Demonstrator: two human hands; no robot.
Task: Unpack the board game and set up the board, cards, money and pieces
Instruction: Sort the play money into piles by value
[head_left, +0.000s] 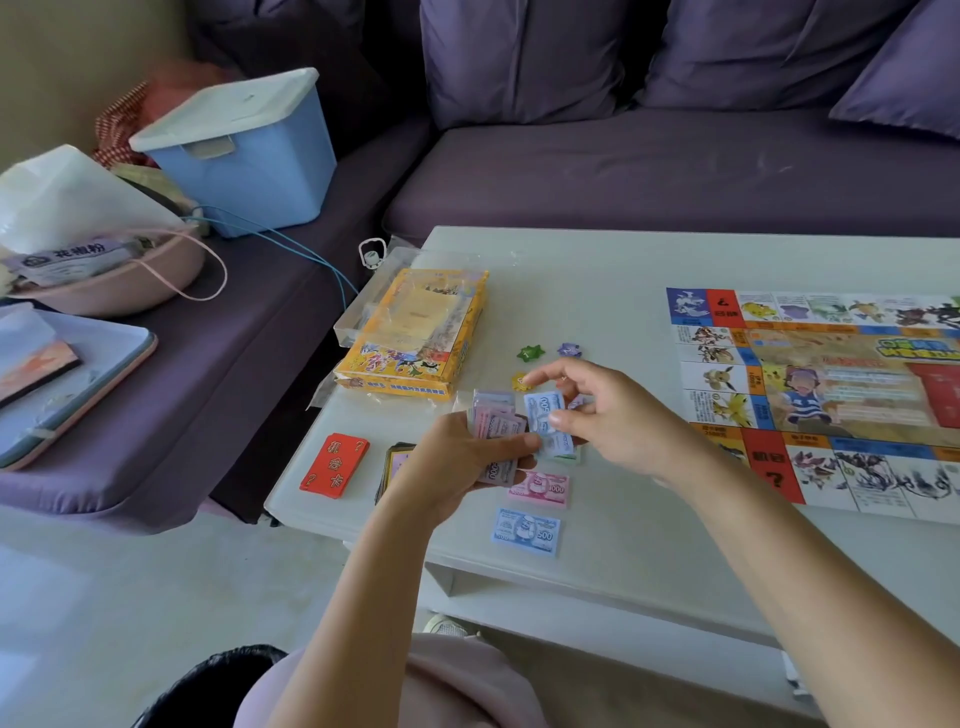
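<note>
The thumb and fingertips (557, 417) of the right hand (613, 421) pinch one blue 500 note (540, 406) in the middle of the picture. I think it is meant for the blue pile. The left hand (457, 462) curls round the wad of money (493, 423) so it stays together. Just below lie two sorted piles, pink 1000 (540, 488) and blue 500 (525, 531). At the left are two card decks, red (335, 465) and dark (393, 462). Above are three star pieces: green (531, 353), purple (570, 349) and yellow (519, 383). There is one yellow box (415, 338) at the upper left, and one board (821, 384) lies open on the right.
</note>
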